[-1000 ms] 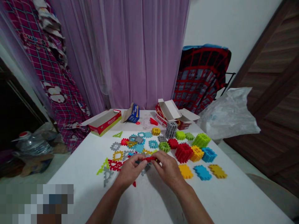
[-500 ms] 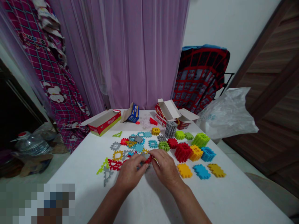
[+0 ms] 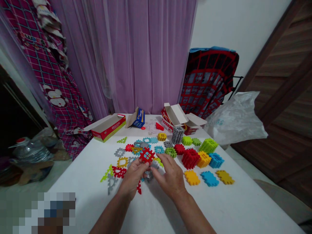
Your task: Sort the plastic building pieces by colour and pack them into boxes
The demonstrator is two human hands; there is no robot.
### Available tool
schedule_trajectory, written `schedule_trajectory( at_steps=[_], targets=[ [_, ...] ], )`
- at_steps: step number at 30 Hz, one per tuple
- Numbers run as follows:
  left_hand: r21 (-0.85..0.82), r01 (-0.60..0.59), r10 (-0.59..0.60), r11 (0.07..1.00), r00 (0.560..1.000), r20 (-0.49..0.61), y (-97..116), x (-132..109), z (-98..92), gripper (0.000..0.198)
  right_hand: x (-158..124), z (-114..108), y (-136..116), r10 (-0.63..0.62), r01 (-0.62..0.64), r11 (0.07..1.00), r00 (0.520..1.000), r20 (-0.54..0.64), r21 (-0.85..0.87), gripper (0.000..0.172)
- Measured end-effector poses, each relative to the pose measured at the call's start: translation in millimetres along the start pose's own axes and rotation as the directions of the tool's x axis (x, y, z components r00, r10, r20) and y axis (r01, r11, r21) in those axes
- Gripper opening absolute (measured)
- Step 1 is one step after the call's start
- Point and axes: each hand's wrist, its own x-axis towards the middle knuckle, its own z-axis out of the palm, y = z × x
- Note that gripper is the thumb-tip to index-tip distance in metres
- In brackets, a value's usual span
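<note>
My left hand (image 3: pixel 133 178) pinches a flat red waffle tile (image 3: pixel 146 155) and holds it tilted up above the white table (image 3: pixel 231 208). My right hand (image 3: pixel 170 175) is just to its right, fingers curled over grey tiles (image 3: pixel 149 175) lying on the table; whether it grips one I cannot tell. Loose flat tiles in red, grey, blue, yellow and green (image 3: pixel 126 156) lie scattered ahead of my left hand. Built cubes, red (image 3: pixel 190 158), orange (image 3: pixel 204 159), blue (image 3: pixel 215 160) and green (image 3: pixel 209 145), stand right of my hands.
Open cardboard boxes (image 3: pixel 107 126) (image 3: pixel 176 118) and a small blue box (image 3: pixel 138 117) stand at the table's far edge. A crumpled plastic bag (image 3: pixel 235 118) hangs over the right corner. Purple curtains (image 3: pixel 136 55) hang behind, and a clear water jug (image 3: pixel 29 151) sits on the floor at left.
My left hand has lifted the red tile up and turned it so its face shows. My right hand has let go of it and lowered toward the grey tiles.
</note>
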Motion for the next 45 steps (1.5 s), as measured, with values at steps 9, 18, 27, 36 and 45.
schedule_trajectory(
  at_steps=[9, 18, 27, 36, 45],
  targets=[
    [0.079, -0.016, 0.014, 0.997, 1.0, 0.022, -2, -1, 0.1, 0.035, 0, 0, -3, -0.053, 0.052, 0.997, 0.999, -0.013, -0.064, 0.026],
    [0.177, -0.049, 0.037, 0.983, 0.997, 0.075, -3, 0, -4.6, 0.051, 7, -11, 12, 0.067, -0.073, 0.991, 0.996, -0.062, -0.111, 0.018],
    [0.282, -0.111, 0.128, 0.953, 0.991, -0.042, -14, 7, -1.8, 0.063, 15, -96, 100, 0.724, -0.677, 0.554, 0.679, -0.121, -0.485, 0.041],
    [0.27, -0.248, 0.286, 0.93, 0.952, -0.111, -27, 13, -4.2, 0.061, 17, -89, 97, 0.768, -0.626, 0.543, 0.64, 0.03, -0.56, 0.042],
    [0.268, -0.23, 0.272, 0.936, 0.953, -0.132, -19, 15, -10.0, 0.057, 13, -90, 97, 0.742, -0.574, 0.561, 0.669, 0.054, -0.597, 0.043]
  ],
)
